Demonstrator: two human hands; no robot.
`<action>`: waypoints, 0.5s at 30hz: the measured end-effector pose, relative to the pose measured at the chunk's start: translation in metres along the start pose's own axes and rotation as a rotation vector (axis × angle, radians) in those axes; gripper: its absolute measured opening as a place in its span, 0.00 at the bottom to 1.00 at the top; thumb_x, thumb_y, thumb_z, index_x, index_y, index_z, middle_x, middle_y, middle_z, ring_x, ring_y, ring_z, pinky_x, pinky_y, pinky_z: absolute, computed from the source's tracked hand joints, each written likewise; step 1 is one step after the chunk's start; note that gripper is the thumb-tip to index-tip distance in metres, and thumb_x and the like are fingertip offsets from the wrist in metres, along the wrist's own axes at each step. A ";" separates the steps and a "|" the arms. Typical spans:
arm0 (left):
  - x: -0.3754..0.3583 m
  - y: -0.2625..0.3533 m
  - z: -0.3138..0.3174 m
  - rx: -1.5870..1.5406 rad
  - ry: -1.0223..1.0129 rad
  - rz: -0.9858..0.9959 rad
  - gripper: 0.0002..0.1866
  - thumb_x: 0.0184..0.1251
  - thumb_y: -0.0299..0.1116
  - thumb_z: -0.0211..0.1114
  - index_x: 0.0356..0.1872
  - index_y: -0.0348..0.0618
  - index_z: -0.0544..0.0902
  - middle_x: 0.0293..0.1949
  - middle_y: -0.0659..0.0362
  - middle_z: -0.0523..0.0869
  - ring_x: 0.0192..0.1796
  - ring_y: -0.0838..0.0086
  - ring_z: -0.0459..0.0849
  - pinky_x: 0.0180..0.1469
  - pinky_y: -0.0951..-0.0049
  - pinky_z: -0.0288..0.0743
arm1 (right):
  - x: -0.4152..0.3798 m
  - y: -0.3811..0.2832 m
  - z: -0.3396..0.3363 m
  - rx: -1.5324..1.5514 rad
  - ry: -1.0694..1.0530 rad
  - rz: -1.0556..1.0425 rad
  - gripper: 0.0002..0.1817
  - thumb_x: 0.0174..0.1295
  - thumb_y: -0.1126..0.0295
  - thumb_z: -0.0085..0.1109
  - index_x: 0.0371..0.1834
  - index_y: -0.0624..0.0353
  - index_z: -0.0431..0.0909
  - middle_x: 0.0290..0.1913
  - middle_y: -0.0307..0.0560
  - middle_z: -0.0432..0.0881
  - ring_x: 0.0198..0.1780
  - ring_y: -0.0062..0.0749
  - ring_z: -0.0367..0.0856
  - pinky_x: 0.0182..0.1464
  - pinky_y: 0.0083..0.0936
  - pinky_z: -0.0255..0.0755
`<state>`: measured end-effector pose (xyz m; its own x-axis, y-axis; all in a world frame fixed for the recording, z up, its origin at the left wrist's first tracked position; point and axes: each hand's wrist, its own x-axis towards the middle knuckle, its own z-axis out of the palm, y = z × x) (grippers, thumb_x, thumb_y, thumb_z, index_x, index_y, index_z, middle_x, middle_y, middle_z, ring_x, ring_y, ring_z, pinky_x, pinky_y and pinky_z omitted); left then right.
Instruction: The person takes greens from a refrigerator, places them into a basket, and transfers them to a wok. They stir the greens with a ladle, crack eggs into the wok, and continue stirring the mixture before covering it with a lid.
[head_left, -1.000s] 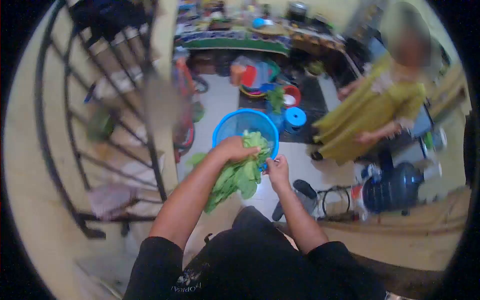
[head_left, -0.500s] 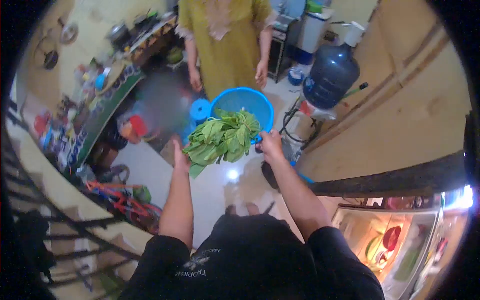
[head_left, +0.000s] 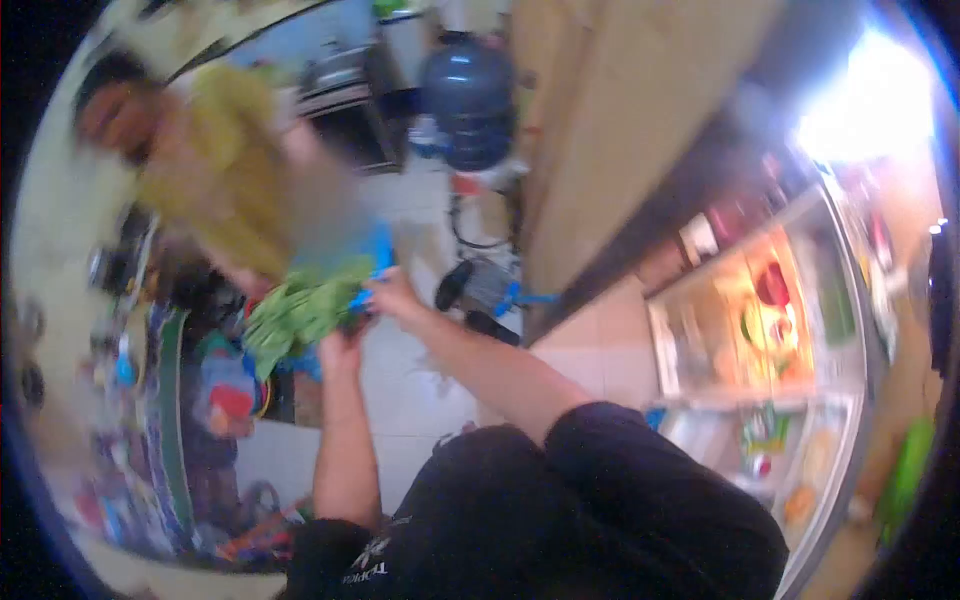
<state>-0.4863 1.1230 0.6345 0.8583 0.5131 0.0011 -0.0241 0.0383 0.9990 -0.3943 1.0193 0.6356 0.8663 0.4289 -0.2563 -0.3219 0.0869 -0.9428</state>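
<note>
My right hand is closed on the rim of a blue plastic basket, at its near right side. A bunch of leafy greens lies in the basket and hangs over its near left edge. My left hand is just under the greens and the basket's near side; its fingers are hidden and smeared by motion. Beyond the basket stands a person in a mustard-yellow top, with an arm reaching down near the greens. A blurred patch covers part of the basket.
An open fridge with a lit inside stands to my right, below a bright light. A large blue water jug stands ahead, near a dark stove. Cluttered household goods line the left side. A wooden panel rises at the right.
My view has swung right, showing more of the fridge. My left hand has moved from beside the greens to beneath them. The person now appears at the left, leaning toward the basket.
</note>
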 end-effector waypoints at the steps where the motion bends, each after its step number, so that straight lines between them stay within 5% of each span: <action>1: -0.002 -0.003 0.002 0.006 -0.078 -0.024 0.20 0.65 0.46 0.59 0.51 0.45 0.76 0.51 0.56 0.79 0.49 0.63 0.79 0.43 0.58 0.79 | -0.010 0.008 0.001 0.268 0.016 0.069 0.17 0.61 0.68 0.59 0.49 0.59 0.66 0.27 0.49 0.79 0.23 0.30 0.79 0.22 0.28 0.77; 3: 0.010 -0.010 -0.011 -0.821 0.271 -0.325 0.17 0.66 0.43 0.57 0.50 0.43 0.76 0.47 0.55 0.80 0.44 0.63 0.79 0.42 0.57 0.79 | -0.018 0.024 -0.018 0.150 -0.225 0.077 0.24 0.60 0.68 0.60 0.55 0.61 0.59 0.26 0.49 0.79 0.23 0.30 0.78 0.23 0.31 0.75; 4: 0.022 -0.026 -0.031 -0.685 0.270 -0.271 0.17 0.66 0.42 0.57 0.50 0.43 0.76 0.48 0.54 0.80 0.44 0.63 0.79 0.44 0.58 0.78 | -0.083 -0.046 -0.050 -0.183 -0.350 -0.264 0.26 0.61 0.66 0.60 0.57 0.62 0.58 0.30 0.50 0.79 0.28 0.31 0.79 0.28 0.32 0.75; 6: 0.031 -0.038 -0.056 -0.529 0.312 -0.252 0.18 0.65 0.41 0.57 0.52 0.44 0.75 0.50 0.55 0.78 0.48 0.62 0.78 0.48 0.59 0.76 | -0.109 -0.028 -0.113 -0.390 -0.596 -0.399 0.31 0.61 0.62 0.61 0.62 0.61 0.59 0.50 0.55 0.76 0.47 0.35 0.76 0.52 0.34 0.71; 8: 0.009 -0.023 -0.041 -0.235 0.426 -0.221 0.20 0.65 0.42 0.56 0.56 0.46 0.73 0.51 0.55 0.77 0.51 0.62 0.76 0.52 0.60 0.74 | -0.135 0.008 -0.209 -0.781 -0.738 -0.257 0.33 0.62 0.53 0.56 0.66 0.57 0.60 0.57 0.55 0.74 0.62 0.40 0.70 0.62 0.35 0.64; 9: -0.005 -0.023 -0.035 0.023 0.490 -0.133 0.22 0.66 0.44 0.55 0.57 0.47 0.72 0.51 0.55 0.77 0.53 0.62 0.75 0.53 0.60 0.73 | -0.143 0.011 -0.259 -0.645 -0.948 -0.196 0.31 0.63 0.50 0.54 0.64 0.57 0.65 0.59 0.55 0.73 0.64 0.44 0.68 0.64 0.37 0.62; 11: -0.020 -0.038 -0.033 -0.239 0.669 -0.247 0.23 0.68 0.46 0.52 0.58 0.44 0.71 0.49 0.55 0.77 0.47 0.66 0.77 0.47 0.64 0.75 | -0.178 0.038 -0.381 -0.745 -0.526 0.062 0.30 0.62 0.51 0.55 0.62 0.59 0.69 0.55 0.54 0.77 0.54 0.40 0.75 0.58 0.34 0.68; 13: -0.065 -0.074 -0.029 -0.393 0.410 -0.221 0.23 0.69 0.47 0.51 0.57 0.42 0.71 0.49 0.55 0.77 0.46 0.68 0.78 0.45 0.66 0.76 | -0.209 0.040 -0.483 -0.296 -0.269 0.332 0.28 0.65 0.52 0.52 0.65 0.54 0.66 0.59 0.51 0.73 0.58 0.39 0.72 0.58 0.38 0.68; 15: -0.144 -0.147 -0.092 -0.050 -0.234 -0.166 0.23 0.69 0.46 0.51 0.55 0.39 0.73 0.47 0.56 0.78 0.45 0.71 0.78 0.46 0.70 0.74 | -0.218 0.027 -0.539 -0.173 -0.131 0.488 0.28 0.66 0.52 0.52 0.66 0.52 0.65 0.59 0.50 0.73 0.58 0.40 0.73 0.56 0.40 0.69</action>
<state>-0.6535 1.1221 0.4838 0.9476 0.2843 -0.1459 0.1063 0.1501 0.9829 -0.3857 0.4432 0.5506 0.5732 0.4923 -0.6551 -0.5982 -0.2950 -0.7451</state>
